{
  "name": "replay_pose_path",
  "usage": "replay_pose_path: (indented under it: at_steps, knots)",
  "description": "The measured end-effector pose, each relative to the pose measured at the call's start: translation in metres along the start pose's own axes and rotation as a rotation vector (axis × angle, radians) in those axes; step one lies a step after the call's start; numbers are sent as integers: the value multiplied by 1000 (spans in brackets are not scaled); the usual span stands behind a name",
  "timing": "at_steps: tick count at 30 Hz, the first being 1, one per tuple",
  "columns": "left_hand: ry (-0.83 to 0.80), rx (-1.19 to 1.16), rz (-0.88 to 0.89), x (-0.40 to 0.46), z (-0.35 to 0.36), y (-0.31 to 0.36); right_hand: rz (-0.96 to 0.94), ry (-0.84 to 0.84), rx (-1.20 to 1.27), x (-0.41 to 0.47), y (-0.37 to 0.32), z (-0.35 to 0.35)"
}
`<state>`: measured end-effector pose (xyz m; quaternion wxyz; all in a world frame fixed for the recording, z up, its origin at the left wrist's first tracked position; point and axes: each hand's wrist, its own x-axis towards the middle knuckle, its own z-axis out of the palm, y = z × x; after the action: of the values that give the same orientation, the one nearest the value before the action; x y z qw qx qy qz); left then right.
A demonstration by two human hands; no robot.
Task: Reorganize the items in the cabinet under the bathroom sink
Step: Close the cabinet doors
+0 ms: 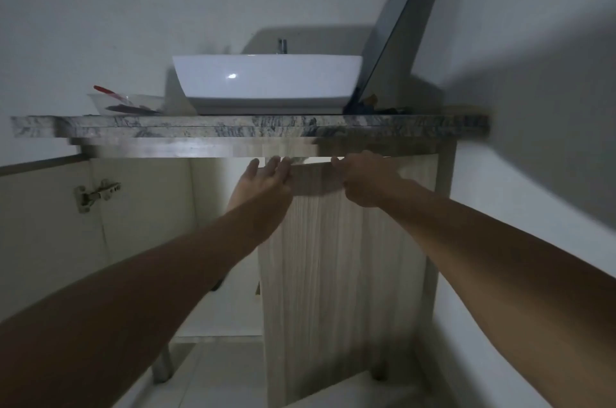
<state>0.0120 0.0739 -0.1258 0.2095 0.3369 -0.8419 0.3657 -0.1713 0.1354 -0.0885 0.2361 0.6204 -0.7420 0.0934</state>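
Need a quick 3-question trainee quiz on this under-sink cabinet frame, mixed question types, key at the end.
1. True or false: the left cabinet door is swung open.
2. Which hand curls its fingers over the top edge of the right cabinet door? A) left hand B) right hand C) neither
3. Fill in: on the stone countertop, left of the white basin, sits a clear ____ with a red-handled item in it.

Key
1. True: its inner face and hinge show.
2. B: the left hand's fingers are straight, at the door's top corner.
3. bowl
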Motion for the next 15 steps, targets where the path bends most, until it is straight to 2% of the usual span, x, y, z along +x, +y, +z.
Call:
replay_pose_path:
  at_steps: [6,10,15]
  knots:
    - [-214,33,-3,6,48,-15,52,-92,-15,24,-13,12]
    - [-334,-23,-7,27,65,-25,93,-57,-52,44,-21,26]
    - [-360,-73,11,46,92,-37,98,-10,-98,59,-22,41]
